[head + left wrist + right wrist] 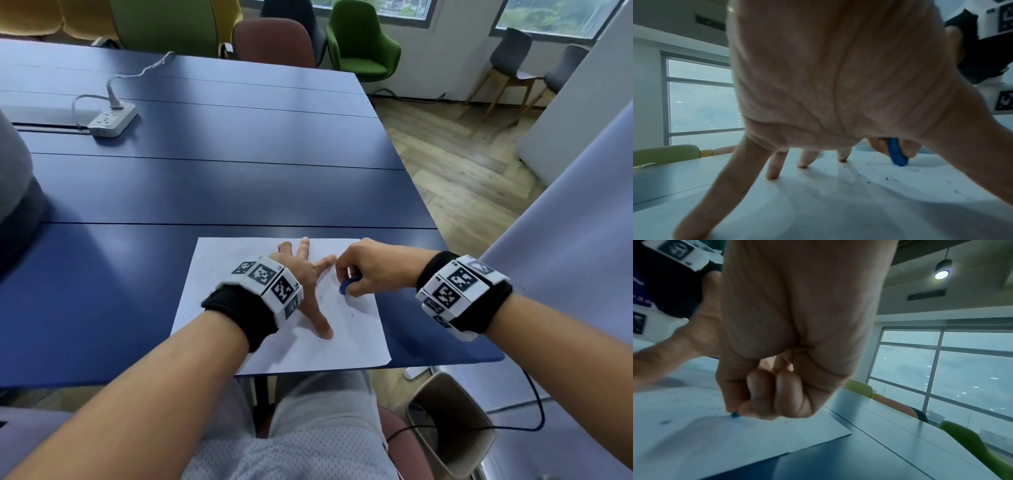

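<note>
Now smooth white paper (274, 346), rounded blue eraser (346, 286), dark crumbs (888, 178)

The dark blue bench (222, 178) is made of long panels with thin seams between them. A white paper (352, 346) lies flat at its near edge. Well beyond the paper, to the left, sits a white power strip (113, 121), its cable (144, 71) trailing farther off.

One sheet of paper (352, 337), one blue eraser (346, 286), two hands, the left hand (303, 274) and right hand (371, 270), one power strip (111, 121)
</note>
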`<state>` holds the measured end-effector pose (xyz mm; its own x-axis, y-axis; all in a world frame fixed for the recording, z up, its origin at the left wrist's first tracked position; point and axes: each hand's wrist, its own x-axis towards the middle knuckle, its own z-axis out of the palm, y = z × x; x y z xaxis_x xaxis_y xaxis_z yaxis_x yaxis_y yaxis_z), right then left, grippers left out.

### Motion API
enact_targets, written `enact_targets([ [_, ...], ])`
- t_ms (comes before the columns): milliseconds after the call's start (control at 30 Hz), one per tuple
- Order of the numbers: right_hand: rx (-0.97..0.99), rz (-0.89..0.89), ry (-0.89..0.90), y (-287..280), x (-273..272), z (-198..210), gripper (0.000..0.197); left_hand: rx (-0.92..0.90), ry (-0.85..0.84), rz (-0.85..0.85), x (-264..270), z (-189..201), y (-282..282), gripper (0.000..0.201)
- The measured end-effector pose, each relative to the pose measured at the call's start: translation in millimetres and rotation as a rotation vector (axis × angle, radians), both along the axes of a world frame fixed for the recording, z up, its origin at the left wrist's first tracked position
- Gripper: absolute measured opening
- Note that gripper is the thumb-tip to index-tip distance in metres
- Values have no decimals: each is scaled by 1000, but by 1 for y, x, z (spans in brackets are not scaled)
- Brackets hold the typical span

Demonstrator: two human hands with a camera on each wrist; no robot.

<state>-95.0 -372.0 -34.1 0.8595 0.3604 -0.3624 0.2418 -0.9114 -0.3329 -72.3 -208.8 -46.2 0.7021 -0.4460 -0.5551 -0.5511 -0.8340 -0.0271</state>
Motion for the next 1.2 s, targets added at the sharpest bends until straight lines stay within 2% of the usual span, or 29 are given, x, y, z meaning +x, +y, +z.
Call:
enact_targets([
  [133,-35,89,169,-2,-10,-1,11,16,-2,5,-1,1,-1,137],
  [333,21,-2,72,-6,-6,-1,12,19,0,6,-2,3,-1,135],
  [467,-4,79,254,-1,-18,-2,15,23,1,13,-2,2,-1,136],
  [600,52,-10,143,-6,-11,1,14,16,6,14,0,2,-2,136],
  [733,2,74,277,-2,-20,1,15,27,16,21,-1,2,-1,138],
  [867,7,27,204,-2,-19,2,13,20,10,19,-1,2,-2,137],
  [967,-18,91,306,2,-27,1,12,24,13,21,-2,2,-2,137],
  [1100,-4,17,156,-4,-19,2,11,14,14,17,-1,3,-2,137],
  [1200,-26,40,174,-4,-23,3,11,13,20,19,-1,2,-1,138],
])
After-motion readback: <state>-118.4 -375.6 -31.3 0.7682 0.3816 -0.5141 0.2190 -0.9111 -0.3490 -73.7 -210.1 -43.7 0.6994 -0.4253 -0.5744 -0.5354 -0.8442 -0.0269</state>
